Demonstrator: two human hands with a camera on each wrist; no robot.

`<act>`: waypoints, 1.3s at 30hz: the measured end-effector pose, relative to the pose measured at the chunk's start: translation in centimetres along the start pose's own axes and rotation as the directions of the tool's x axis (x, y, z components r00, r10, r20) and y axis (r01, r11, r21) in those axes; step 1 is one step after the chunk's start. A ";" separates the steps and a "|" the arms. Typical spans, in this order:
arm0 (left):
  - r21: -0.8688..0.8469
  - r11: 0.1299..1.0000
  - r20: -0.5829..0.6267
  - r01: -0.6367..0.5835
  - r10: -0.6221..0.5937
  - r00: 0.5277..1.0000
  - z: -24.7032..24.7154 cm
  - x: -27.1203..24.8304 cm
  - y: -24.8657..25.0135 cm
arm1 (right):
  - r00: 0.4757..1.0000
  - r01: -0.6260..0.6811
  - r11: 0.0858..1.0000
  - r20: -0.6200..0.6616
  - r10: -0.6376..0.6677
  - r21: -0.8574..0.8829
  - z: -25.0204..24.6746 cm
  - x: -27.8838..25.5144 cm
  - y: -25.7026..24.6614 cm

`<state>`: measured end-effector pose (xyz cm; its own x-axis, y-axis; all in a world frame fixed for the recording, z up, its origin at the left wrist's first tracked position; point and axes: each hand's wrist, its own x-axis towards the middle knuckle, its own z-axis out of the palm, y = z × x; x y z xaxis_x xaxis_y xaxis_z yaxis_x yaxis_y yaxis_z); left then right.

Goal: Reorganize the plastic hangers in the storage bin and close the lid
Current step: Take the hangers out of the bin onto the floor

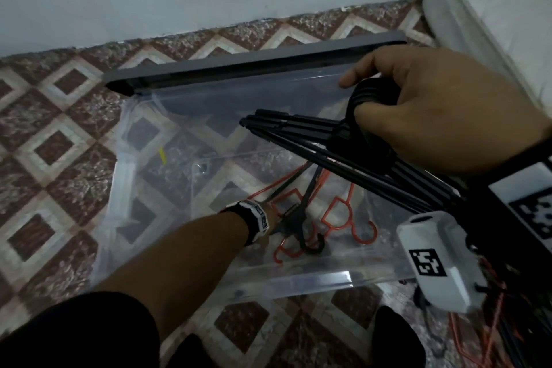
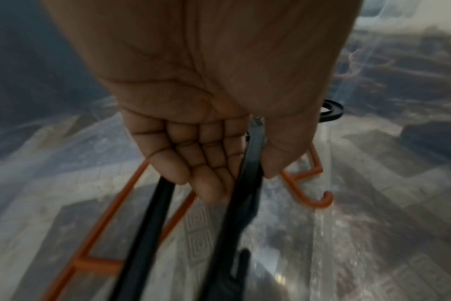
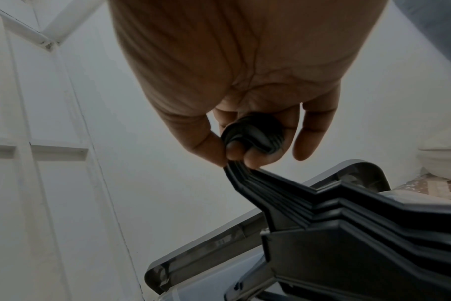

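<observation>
My right hand (image 1: 442, 110), upper right of the head view, has its fingers hooked through the stacked hooks of a bundle of black hangers (image 1: 358, 155), thumb pinching them from the side. The bundle fans down toward the right edge of the frame, above the clear storage bin (image 1: 298, 275), which fills the middle of the picture on a patterned tile floor (image 1: 53, 134). The bin's grey lid (image 1: 254, 64) stands open along its far edge, near the wall.

My left hand (image 2: 209, 130) reaches down inside the bin, lower centre of the head view. In the left wrist view, its fingers are curled together, thumb closing against them on a loose black hanger (image 2: 234, 203). Orange hangers (image 1: 337, 218) lie on the bin floor beside it, partly under it.

I judge these hangers light and stiff, with smooth, slightly slippery plastic. Their hooks and arms snag each other easily. The neck just below the hook looks like the best place to hold: it keeps a stack aligned. Lifting slowly should free the black one from the orange arms.
</observation>
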<state>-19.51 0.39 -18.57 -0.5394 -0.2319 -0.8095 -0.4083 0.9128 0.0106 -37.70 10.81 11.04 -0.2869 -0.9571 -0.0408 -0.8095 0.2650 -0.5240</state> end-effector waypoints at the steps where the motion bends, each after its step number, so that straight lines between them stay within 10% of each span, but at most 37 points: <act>1: -0.035 0.999 -0.038 -0.004 0.002 0.999 -0.4 -0.7 -0.1 | 1.000 -0.004 1.000 -0.014 0.005 0.008 0.1 0.1 0.0; 5: -0.088 0.992 -0.242 0.092 -0.111 0.964 -2.2 -4.9 -1.6 | 1.000 -0.004 1.000 -0.023 0.005 0.027 0.2 0.2 -0.1; 11: -0.193 0.962 -0.583 0.191 -0.269 0.767 -6.1 -16.7 -4.0 | 0.999 0.011 0.991 -0.038 -0.005 0.134 0.0 -0.2 -0.7; 18: -0.225 0.965 -0.703 0.137 -0.258 0.663 -7.8 -28.1 -3.4 | 0.993 0.110 0.983 0.025 -0.115 0.144 -0.1 -1.8 -3.0; 22: -0.349 0.934 -0.770 -0.079 -0.237 0.593 -7.4 -28.5 -1.3 | 0.984 0.167 0.959 0.019 -0.176 0.228 0.3 -2.8 -3.9; 31: -0.390 0.908 -0.790 -0.153 -0.245 0.563 -7.1 -26.0 0.7 | 0.938 0.215 0.932 0.204 -0.280 0.291 -0.3 -3.0 -3.7; 34: -0.372 0.923 -0.837 -0.098 -0.288 0.466 -6.9 -25.1 1.1 | 0.929 0.262 0.938 0.204 -0.309 0.227 -0.1 -2.9 -4.2; 39: -0.285 0.957 -0.853 0.051 -0.278 0.441 -7.0 -23.5 1.7 | 0.921 0.277 0.920 0.196 -0.336 0.279 -0.2 -3.4 -4.7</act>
<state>-12.69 5.03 4.59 -0.7531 -0.6427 0.1406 -0.6283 0.7659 0.1363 -32.99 12.86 13.78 0.1086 -0.9937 -0.0282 -0.6812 -0.0538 -0.7302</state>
